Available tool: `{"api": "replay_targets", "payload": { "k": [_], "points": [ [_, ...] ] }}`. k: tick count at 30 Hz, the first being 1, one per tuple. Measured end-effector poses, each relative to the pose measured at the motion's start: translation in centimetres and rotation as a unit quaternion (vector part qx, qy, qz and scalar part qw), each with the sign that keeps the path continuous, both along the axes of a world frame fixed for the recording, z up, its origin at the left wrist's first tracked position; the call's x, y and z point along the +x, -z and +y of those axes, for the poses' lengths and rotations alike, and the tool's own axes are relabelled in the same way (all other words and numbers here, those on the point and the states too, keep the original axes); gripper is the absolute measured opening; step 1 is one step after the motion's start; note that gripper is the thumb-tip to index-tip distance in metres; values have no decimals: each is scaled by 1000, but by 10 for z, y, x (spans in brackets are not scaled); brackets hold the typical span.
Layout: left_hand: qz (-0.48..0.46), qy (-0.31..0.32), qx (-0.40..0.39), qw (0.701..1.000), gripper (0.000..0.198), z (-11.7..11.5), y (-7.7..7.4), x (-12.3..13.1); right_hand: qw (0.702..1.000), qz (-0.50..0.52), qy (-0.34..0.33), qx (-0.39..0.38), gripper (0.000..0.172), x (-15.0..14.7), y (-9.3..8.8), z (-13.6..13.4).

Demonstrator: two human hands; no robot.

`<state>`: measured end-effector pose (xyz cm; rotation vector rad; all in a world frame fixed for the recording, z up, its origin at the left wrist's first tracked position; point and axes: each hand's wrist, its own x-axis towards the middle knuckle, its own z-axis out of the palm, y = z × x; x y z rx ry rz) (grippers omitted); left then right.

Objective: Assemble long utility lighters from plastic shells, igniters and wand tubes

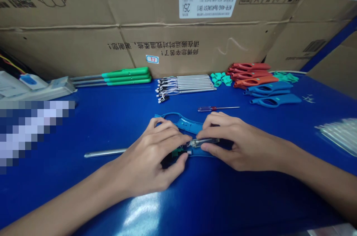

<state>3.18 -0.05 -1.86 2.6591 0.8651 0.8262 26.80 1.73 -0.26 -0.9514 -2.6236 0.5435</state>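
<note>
My left hand (158, 150) curls over a blue lighter handle half (203, 152), its thumb and index finger closed around the front part. A green trigger piece (177, 151) and a small white-tipped part show between those fingers. From beneath this hand a metal lighter tube (106, 152) sticks out to the left. My right hand (234, 139) pinches a clear fuel tank (208, 141) with a metal valve end, lying over the handle half. Just behind both hands lies the other blue handle half (190, 126), its inside facing up, partly covered by the right fingers.
Behind lie a screwdriver (214, 108), metal tubes with wires (195, 83), green small parts (221, 79), red handle shells (248, 72) and blue handle shells (276, 100). Green-handled lighters (128, 76) lie back left, clear tanks (341, 133) at right. A cardboard wall (92, 50) bounds the blue table.
</note>
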Motion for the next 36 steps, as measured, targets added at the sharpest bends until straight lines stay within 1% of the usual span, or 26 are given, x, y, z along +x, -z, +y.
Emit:
{"api": "replay_targets", "payload": {
  "k": [6,12,18,23,29,36],
  "points": [
    [24,-2,29,999,22,0,-2,-1,1000,9,0,-11,17,0,0,-1],
    [57,0,51,997,21,1,-5,-2,1000,3,-19,-18,20,-2,1,-2],
    [74,-1,47,996,18,3,-4,-2,1000,-9,-19,4,20,-3,8,-1],
    [69,-1,41,997,16,2,-4,-3,1000,-3,-16,14,17,-3,11,1],
    [50,-1,30,998,16,2,-3,-3,1000,0,-12,13,17,-3,11,0],
    [59,1,36,998,18,3,-3,-2,1000,-17,-14,8,17,-2,8,0]
  ]
}}
